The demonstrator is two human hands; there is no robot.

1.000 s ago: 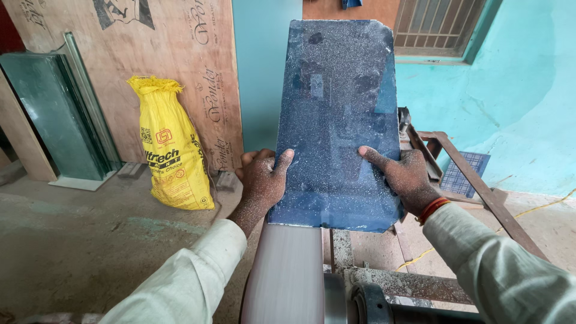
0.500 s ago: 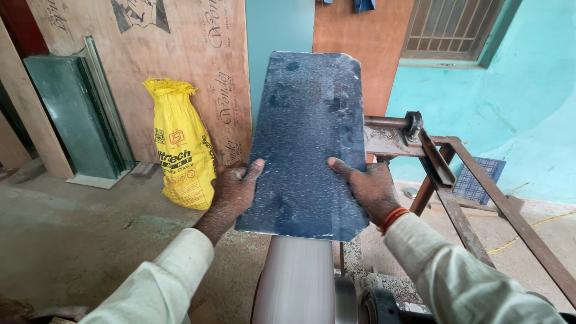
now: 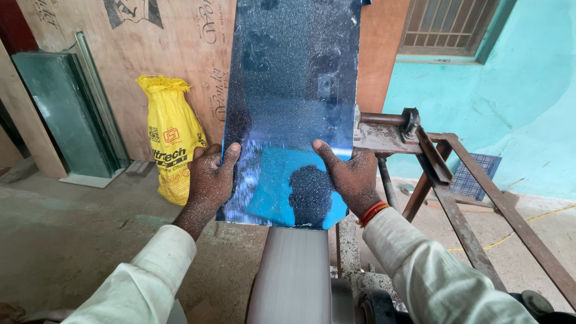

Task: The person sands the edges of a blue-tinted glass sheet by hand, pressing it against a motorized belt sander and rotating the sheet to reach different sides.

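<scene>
I hold a tall rectangular pane of dusty mirror glass (image 3: 288, 90) upright in front of me. My left hand (image 3: 211, 177) grips its lower left edge, thumb on the front face. My right hand (image 3: 351, 180) grips the lower right edge, with a red-orange bangle at the wrist. The pane's bottom edge rests on or just above a grey sanding belt (image 3: 294, 276) that runs toward me. The lower part of the glass reflects teal and a dark silhouette. Speckles of dust cover the glass and my hands.
A rusty metal frame (image 3: 456, 186) with a roller bar stands to the right of the belt. A yellow sack (image 3: 171, 138) leans against plywood sheets (image 3: 120, 72) at the left, beside stacked green glass panes (image 3: 66, 114). A teal wall (image 3: 516, 102) and barred window lie behind.
The pane has come closer and tilted more upright, filling more of the view and now showing a reflection. My hands stay on its lower edges.
</scene>
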